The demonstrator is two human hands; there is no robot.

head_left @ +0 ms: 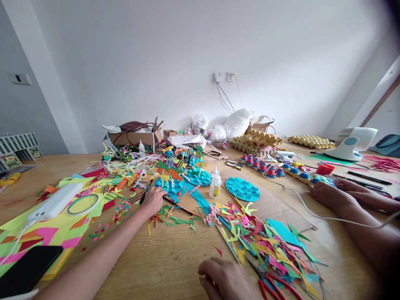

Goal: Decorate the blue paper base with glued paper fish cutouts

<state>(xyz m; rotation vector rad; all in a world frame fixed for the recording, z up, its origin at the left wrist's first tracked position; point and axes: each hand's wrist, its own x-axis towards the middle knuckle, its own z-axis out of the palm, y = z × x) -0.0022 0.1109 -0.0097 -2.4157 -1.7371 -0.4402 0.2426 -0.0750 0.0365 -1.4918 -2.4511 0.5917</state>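
Observation:
My left hand [153, 201] reaches to the near edge of a blue egg-carton piece [170, 187], fingers bent and pressed together; what they hold is hidden. Paper butterflies in orange and green [168, 171] sit above that piece. A dark, slim stick [183, 209] lies just right of the hand. At the bottom edge, my right hand [229, 280] is curled closed, and anything inside it cannot be made out. Red-handled pliers [271, 285] lie to its right, beside a heap of coloured paper scraps [281, 254]. A white glue bottle [215, 183] stands upright between blue carton pieces.
Another person's hands [334, 195] work at the right by painted egg-carton strips [265, 166]. A white cable [306, 200] crosses the table there. Cardboard [281, 208] lies under a blue oval [242, 189]. A power strip [56, 202] and phone [29, 266] are at left.

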